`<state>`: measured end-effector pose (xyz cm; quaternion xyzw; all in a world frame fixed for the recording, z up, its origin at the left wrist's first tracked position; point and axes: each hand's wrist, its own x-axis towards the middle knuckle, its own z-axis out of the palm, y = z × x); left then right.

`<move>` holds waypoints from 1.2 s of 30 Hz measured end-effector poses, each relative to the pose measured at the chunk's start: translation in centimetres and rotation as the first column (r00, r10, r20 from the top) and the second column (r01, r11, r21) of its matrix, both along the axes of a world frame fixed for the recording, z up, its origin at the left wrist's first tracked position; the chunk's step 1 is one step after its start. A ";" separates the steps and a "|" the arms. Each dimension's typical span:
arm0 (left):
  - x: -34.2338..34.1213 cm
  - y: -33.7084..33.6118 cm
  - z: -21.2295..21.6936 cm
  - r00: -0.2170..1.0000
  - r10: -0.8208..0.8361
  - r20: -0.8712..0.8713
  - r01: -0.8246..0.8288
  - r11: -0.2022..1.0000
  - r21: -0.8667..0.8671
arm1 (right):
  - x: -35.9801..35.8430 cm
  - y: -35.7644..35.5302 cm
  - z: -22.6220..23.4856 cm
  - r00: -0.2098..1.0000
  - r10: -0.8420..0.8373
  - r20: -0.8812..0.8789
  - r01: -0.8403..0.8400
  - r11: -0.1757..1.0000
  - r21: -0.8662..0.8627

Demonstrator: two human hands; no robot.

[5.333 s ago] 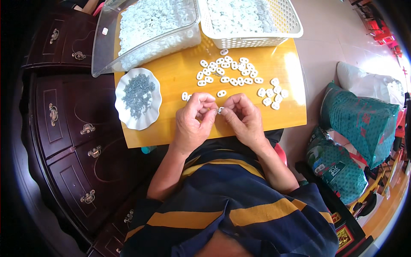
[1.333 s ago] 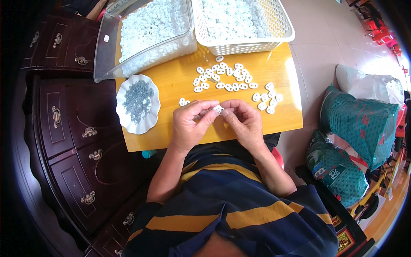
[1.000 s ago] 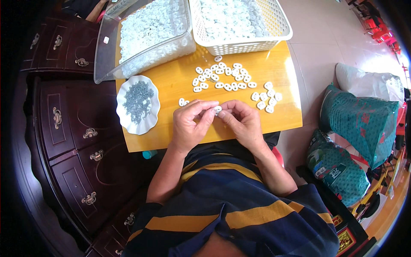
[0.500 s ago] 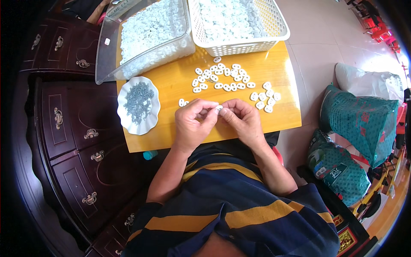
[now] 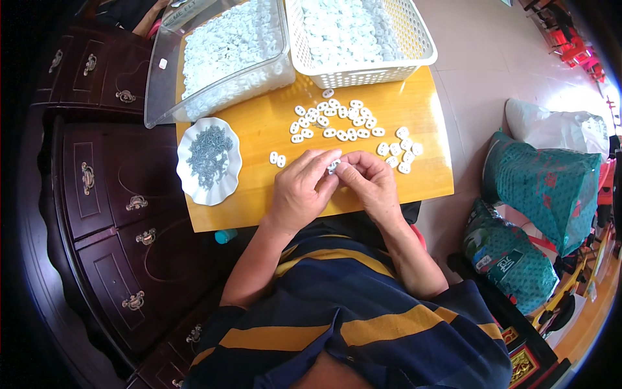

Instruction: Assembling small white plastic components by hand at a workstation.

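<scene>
A small white oval plastic piece (image 5: 333,166) is held between both hands above the near part of the wooden table. My left hand (image 5: 302,185) has its thumb and fingers closed on the piece from the left. From the right, the thumb and index finger of my right hand (image 5: 370,181) pinch it too. The fingers cover much of the piece. Two loose white oval pieces (image 5: 277,159) lie just beyond my left hand. Several two-holed white ovals (image 5: 330,133) are scattered farther back, and a separate group (image 5: 395,149) rests beyond my right hand.
Left of my hands stands a scalloped white dish (image 5: 231,178) of small grey metal screws (image 5: 208,155). A clear bin (image 5: 162,97) and a white perforated basket (image 5: 369,74), both full of white pieces, are at the back. Green bags (image 5: 544,181) lie on the floor at right.
My left hand has shifted slightly right and turned, its fingers now higher over the piece. The white piece is tilted differently. The two loose ovals by my left hand show more fully.
</scene>
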<state>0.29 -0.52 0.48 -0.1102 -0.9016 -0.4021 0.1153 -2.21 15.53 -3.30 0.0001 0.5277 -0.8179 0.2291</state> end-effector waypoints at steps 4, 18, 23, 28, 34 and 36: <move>-0.5 0.6 0.5 0.998 -0.058 -0.002 0.058 0.998 -0.036 | 0.0 1.1 -0.1 0.998 0.010 -0.061 -0.005 0.996 0.086; -0.2 0.8 0.6 0.991 -0.116 -0.069 0.098 0.970 -0.220 | 0.4 0.1 -1.6 0.990 -0.046 -0.131 0.045 0.999 -0.009; -0.2 0.4 0.5 0.990 -0.109 -0.087 0.087 0.970 -0.225 | 0.3 0.2 -0.2 0.992 -0.012 -0.124 0.016 0.999 0.031; 0.0 -0.1 0.4 0.987 -0.117 -0.111 0.091 0.973 -0.212 | 0.4 -0.2 -1.1 0.993 -0.029 -0.110 0.028 1.000 -0.015; 0.3 -0.3 0.3 0.987 -0.107 -0.119 0.088 0.984 -0.152 | 0.7 -0.4 -1.2 0.981 -0.038 -0.192 0.052 0.997 0.066; 0.3 -0.3 0.1 0.988 -0.112 -0.102 0.100 0.988 -0.118 | 0.7 -0.3 -0.7 0.976 -0.032 -0.214 0.043 0.998 0.049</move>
